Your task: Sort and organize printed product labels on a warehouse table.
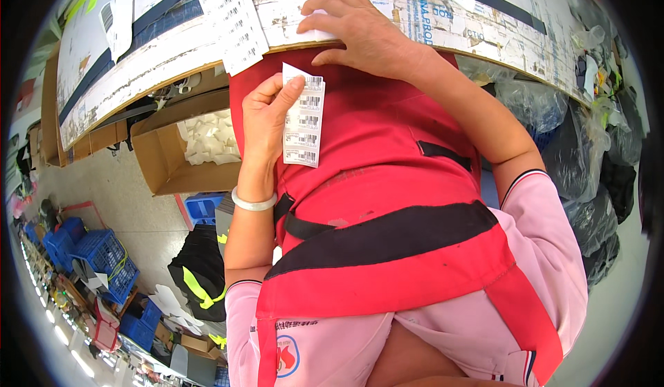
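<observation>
Apparently the work is only partway along: my left hand [266, 114] pinches a label strip [303, 127] just off the table's [162, 55] near edge, its visible rows filled, and a label sheet [234, 24] farther left also bears unused labels. My right hand [363, 34] spreads loosely over a white paper piece [315, 34], its grip there hidden; the thumb covers part of the strip's top.

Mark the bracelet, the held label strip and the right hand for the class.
Bracelet [254, 205]: head view, front of the band.
Held label strip [303, 128]: head view, middle of its printed face.
Right hand [364, 33]: head view, back of the hand.
</observation>
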A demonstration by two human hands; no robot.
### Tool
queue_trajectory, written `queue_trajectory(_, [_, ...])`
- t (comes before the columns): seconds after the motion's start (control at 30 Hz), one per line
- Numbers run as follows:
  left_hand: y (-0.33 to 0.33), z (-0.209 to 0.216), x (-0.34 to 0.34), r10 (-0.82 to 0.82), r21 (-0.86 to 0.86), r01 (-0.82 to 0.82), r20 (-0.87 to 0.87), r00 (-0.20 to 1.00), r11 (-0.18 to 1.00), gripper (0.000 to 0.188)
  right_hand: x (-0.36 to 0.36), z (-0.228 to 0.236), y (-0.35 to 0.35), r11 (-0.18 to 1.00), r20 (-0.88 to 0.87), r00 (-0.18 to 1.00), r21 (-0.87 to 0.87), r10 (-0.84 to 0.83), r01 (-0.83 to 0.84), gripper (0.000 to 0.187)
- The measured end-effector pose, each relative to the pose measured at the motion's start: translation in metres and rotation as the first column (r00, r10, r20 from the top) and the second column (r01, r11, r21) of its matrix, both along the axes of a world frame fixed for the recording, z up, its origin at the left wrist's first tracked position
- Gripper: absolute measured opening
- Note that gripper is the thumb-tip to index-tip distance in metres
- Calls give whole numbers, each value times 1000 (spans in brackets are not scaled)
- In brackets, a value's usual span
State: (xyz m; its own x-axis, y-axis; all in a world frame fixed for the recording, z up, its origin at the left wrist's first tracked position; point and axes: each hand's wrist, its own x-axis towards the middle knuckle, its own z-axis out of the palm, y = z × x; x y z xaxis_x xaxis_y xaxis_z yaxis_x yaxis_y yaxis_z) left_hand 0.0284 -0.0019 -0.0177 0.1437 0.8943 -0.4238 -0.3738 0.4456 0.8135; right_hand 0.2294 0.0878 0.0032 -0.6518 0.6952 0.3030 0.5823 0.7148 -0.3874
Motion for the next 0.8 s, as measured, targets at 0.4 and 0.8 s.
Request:
queue_trajectory(0.4, [0, 0, 1, 3, -13, -3, 40, 999, 1000, 10, 9, 0, 0, 994, -35, 994, -15, -107, 106, 43])
queue_trajectory(0.8, [-2, -1, -1, -1, -12, 1, 29, 1000, 1000, 11, 28, -3, -2, 992, -101, 987, 4, -124, 125, 49])
